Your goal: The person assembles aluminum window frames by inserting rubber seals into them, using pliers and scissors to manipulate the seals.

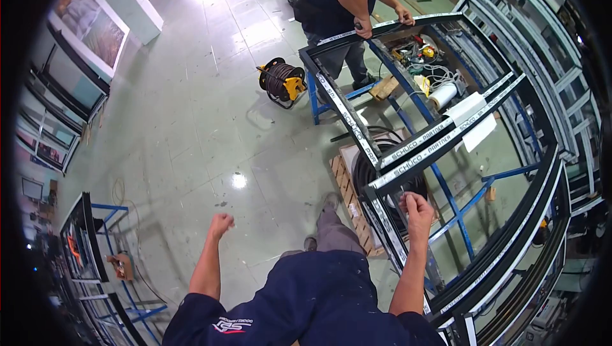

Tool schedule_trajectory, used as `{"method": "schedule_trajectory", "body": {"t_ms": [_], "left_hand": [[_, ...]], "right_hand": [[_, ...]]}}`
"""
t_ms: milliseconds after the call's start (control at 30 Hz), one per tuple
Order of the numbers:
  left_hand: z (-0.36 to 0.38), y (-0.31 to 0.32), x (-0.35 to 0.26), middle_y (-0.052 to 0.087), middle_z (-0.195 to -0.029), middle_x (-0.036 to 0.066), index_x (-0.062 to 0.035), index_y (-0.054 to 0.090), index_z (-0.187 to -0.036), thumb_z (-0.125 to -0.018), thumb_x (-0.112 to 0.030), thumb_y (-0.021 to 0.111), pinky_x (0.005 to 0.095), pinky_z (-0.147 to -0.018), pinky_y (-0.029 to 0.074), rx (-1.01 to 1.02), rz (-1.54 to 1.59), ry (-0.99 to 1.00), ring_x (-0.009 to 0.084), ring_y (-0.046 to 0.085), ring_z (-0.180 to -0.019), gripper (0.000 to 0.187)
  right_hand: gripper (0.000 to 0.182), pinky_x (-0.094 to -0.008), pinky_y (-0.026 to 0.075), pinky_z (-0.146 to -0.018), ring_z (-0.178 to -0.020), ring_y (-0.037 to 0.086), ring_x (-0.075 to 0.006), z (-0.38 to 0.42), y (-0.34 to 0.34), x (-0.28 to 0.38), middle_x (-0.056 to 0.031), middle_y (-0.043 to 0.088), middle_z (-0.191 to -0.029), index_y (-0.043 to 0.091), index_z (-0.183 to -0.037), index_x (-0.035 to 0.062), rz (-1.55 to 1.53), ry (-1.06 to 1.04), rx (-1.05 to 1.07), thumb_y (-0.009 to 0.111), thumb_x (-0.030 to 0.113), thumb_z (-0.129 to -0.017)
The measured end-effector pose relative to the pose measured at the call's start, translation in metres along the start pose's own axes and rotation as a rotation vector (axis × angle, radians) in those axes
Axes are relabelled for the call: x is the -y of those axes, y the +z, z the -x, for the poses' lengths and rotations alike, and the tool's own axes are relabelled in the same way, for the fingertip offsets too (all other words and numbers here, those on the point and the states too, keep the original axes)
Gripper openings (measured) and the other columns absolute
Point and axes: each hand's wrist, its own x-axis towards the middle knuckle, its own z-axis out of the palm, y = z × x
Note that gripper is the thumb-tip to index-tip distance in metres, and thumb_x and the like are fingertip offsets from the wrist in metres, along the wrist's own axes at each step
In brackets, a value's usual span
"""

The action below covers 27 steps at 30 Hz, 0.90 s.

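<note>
Over the floor, left of my body, my left hand [221, 224] is curled closed; whether it holds anything small cannot be seen. My right hand [417, 208] is pinched closed at the near corner of a dark frame [417, 166] with white lettered tape; what sits between its fingertips is too small to name. A second taped frame [349, 115] lies just beyond, on blue trestles [313, 97]. Papers [468, 109] lie across the adjoining bars of the two frames. A co-worker [338, 1] stands at the far side with both hands on the far frame's edge.
A cable reel [281, 82] stands on the floor beside the trestle. Below the frames are a wooden pallet [347, 202] with coiled black hose and a tray of tools and cables [421, 59]. More frames [561, 78] stack at right; another trestle [109, 207] stands at left.
</note>
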Motion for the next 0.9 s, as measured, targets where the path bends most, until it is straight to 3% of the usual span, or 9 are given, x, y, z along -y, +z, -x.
{"method": "schedule_trajectory", "body": {"t_ms": [133, 233, 300, 400, 500, 567, 700, 800, 900], "left_hand": [[-0.059, 0.017, -0.16, 0.069, -0.073, 0.007, 0.0011, 0.069, -0.083, -0.086, -0.024, 0.061, 0.03, -0.063, 0.051, 0.05, 0.009, 0.128, 0.0144, 0.063, -0.068, 0.027], [-0.076, 0.054, -0.23, 0.07, -0.082, 0.009, 0.0017, 0.07, -0.093, -0.092, -0.023, 0.06, 0.0298, -0.069, 0.052, 0.207, 0.051, 0.187, 0.0142, 0.065, -0.076, 0.027], [-0.09, 0.072, -0.261, 0.07, -0.088, 0.007, 0.0028, 0.068, -0.101, -0.094, -0.022, 0.059, 0.0314, -0.077, 0.052, 0.392, -0.037, 0.275, 0.0153, 0.065, -0.084, 0.028], [-0.107, 0.082, -0.303, 0.07, -0.09, 0.007, 0.0038, 0.067, -0.102, -0.094, -0.02, 0.06, 0.0306, -0.08, 0.051, 0.541, 0.093, 0.203, 0.0155, 0.065, -0.085, 0.026], [-0.164, 0.08, -0.319, 0.069, -0.09, 0.007, 0.0033, 0.067, -0.102, -0.093, -0.017, 0.061, 0.0303, -0.081, 0.051, 0.613, 0.067, 0.186, 0.0146, 0.064, -0.087, 0.023], [-0.209, 0.071, -0.332, 0.07, -0.091, 0.011, 0.0011, 0.068, -0.103, -0.092, -0.019, 0.061, 0.0332, -0.081, 0.051, 0.618, -0.108, 0.293, 0.0192, 0.065, -0.087, 0.024], [-0.314, 0.045, -0.367, 0.071, -0.093, 0.017, -0.0003, 0.069, -0.106, -0.088, -0.022, 0.063, 0.0371, -0.081, 0.051, 0.618, -0.28, 0.506, 0.0282, 0.067, -0.088, 0.029], [-0.379, 0.004, -0.394, 0.071, -0.091, 0.017, 0.0008, 0.069, -0.106, -0.089, -0.022, 0.062, 0.0368, -0.079, 0.053, 0.563, -0.253, 0.443, 0.0258, 0.068, -0.084, 0.029], [-0.439, -0.037, -0.4, 0.072, -0.089, 0.013, 0.0022, 0.07, -0.101, -0.088, -0.02, 0.061, 0.0343, -0.077, 0.053, 0.508, -0.082, 0.292, 0.0217, 0.068, -0.082, 0.027]], "right_hand": [[0.023, -0.024, 0.048, -0.068, -0.078, 0.062, -0.0104, -0.102, 0.073, 0.017, -0.0052, 0.069, -0.086, 0.07, -0.104, -0.004, 0.116, -0.054, 0.07, 0.062, 0.016, -0.096], [0.03, -0.0292, 0.05, -0.076, -0.083, 0.064, -0.0151, -0.191, 0.132, -0.002, -0.0094, 0.071, -0.092, 0.068, -0.108, -0.0049, 0.316, -0.16, 0.085, 0.063, 0.021, -0.093], [0.033, -0.0304, 0.05, -0.081, -0.089, 0.067, -0.0192, -0.236, 0.167, -0.016, -0.0145, 0.072, -0.101, 0.066, -0.112, -0.0057, 0.409, -0.129, 0.127, 0.063, 0.02, -0.092], [0.036, -0.029, 0.05, -0.082, -0.09, 0.065, -0.0165, -0.279, 0.216, -0.019, -0.0119, 0.071, -0.102, 0.066, -0.114, -0.0065, 0.329, -0.046, 0.171, 0.064, 0.022, -0.092], [0.037, -0.0282, 0.049, -0.081, -0.09, 0.064, -0.0147, -0.317, 0.26, -0.021, -0.0106, 0.071, -0.1, 0.066, -0.114, -0.0067, 0.213, 0.037, 0.167, 0.065, 0.023, -0.092], [0.037, -0.0291, 0.05, -0.084, -0.092, 0.066, -0.0155, -0.344, 0.292, -0.018, -0.0129, 0.072, -0.1, 0.066, -0.112, -0.0068, 0.19, 0.086, 0.152, 0.065, 0.024, -0.091], [0.036, -0.026, 0.05, -0.074, -0.08, 0.064, -0.0124, -0.425, 0.368, -0.039, -0.0095, 0.072, -0.088, 0.069, -0.106, -0.007, 0.119, 0.066, 0.075, 0.068, 0.024, -0.089], [0.035, -0.0244, 0.046, -0.057, -0.068, 0.06, -0.0086, -0.476, 0.414, -0.061, -0.0033, 0.069, -0.085, 0.069, -0.106, -0.0028, 0.201, 0.165, -0.009, 0.069, 0.028, -0.089], [0.032, -0.0253, 0.044, -0.048, -0.059, 0.06, -0.0106, -0.499, 0.448, -0.05, -0.0045, 0.068, -0.079, 0.069, -0.099, -0.0026, 0.207, 0.304, -0.093, 0.071, 0.028, -0.088]]}}
